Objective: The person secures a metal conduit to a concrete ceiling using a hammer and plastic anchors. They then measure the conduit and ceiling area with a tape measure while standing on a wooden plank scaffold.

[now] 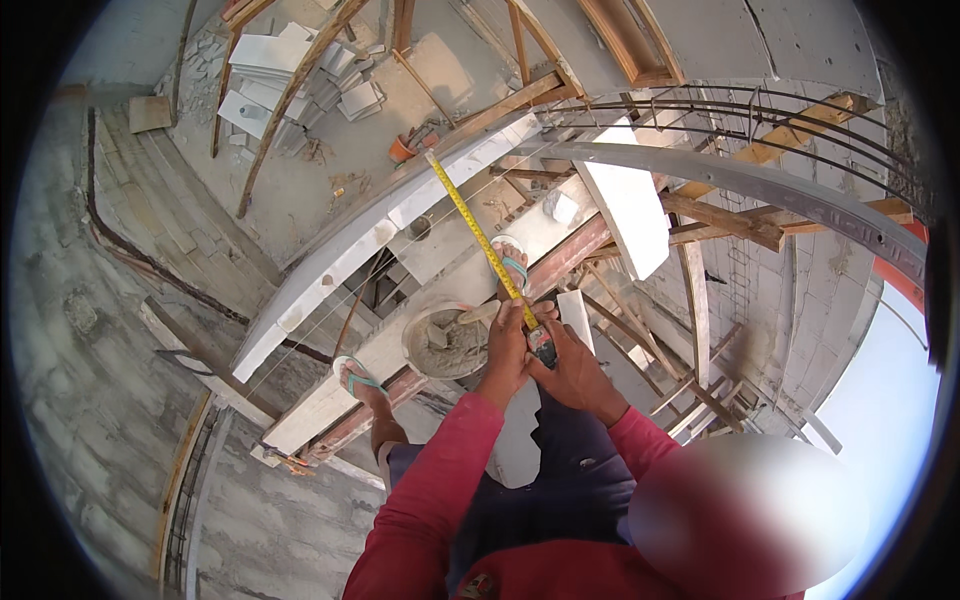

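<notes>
My right hand point(583, 372) is wrapped round the dark case of a tape measure point(541, 346). Next to it, my left hand point(507, 345) pinches the yellow tape blade point(468, 216) close to where it leaves the case. The blade stretches away from me, over my sandalled foot, and its far end meets the row of white blocks point(405, 205). Just left of my hands a round bucket point(412, 345) holds grey mortar, with a wooden-handled tool point(480, 313) lying across its rim.
My feet in flip-flops stand on a pale plank point(310, 405) high above the floor. A white slab point(630, 200) leans at the right, near a long grey metal bar point(740, 170) and bent rebar point(800, 118). Timber props and several stacked white blocks point(275, 60) lie below.
</notes>
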`<state>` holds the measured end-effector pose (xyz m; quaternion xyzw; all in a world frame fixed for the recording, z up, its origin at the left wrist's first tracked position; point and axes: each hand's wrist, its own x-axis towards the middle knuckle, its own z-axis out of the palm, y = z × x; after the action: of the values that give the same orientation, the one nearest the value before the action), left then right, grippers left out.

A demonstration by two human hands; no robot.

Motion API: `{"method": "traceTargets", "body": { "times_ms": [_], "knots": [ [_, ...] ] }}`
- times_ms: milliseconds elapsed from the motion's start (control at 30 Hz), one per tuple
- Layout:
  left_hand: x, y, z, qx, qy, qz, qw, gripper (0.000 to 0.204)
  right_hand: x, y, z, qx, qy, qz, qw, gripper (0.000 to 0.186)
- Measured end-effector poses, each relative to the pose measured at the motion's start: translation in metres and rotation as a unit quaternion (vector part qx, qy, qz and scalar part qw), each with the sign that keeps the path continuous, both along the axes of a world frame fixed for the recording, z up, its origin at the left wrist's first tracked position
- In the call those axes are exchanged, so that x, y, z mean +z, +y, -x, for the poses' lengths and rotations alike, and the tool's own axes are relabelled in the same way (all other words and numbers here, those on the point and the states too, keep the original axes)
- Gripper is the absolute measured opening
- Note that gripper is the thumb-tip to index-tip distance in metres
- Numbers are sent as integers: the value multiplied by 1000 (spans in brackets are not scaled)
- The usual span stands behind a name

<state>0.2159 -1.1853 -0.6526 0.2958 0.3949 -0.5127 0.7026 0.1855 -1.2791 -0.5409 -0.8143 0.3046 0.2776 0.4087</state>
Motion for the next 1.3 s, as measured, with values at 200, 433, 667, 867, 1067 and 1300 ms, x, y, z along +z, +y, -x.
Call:
{"method": "traceTargets", "body": {
  "times_ms": [200, 433, 667, 867, 1067, 1300],
  "knots": [
    [-103, -121, -9, -49, -19, 24, 998, 43, -98, -134, -59, 217, 47, 237, 946, 62],
    [-92, -53, 36, -40, -58, 50, 996, 56, -201, -212, -165, 422, 179, 343, 820, 48],
    [-96, 82, 126, -72, -3, -5, 997, 51, -273, -209, -178, 476, 256, 373, 755, 49],
    [-102, 114, 171, -112, 23, -15, 993, 45, -299, -219, -164, 508, 230, 383, 736, 47],
    [-113, 111, 172, -104, 7, -1, 995, 45, -304, -235, -158, 516, 190, 383, 742, 45],
    [-118, 111, 177, -120, 15, 2, 993, 44, -304, -234, -158, 513, 191, 376, 748, 44]
  ]
}}
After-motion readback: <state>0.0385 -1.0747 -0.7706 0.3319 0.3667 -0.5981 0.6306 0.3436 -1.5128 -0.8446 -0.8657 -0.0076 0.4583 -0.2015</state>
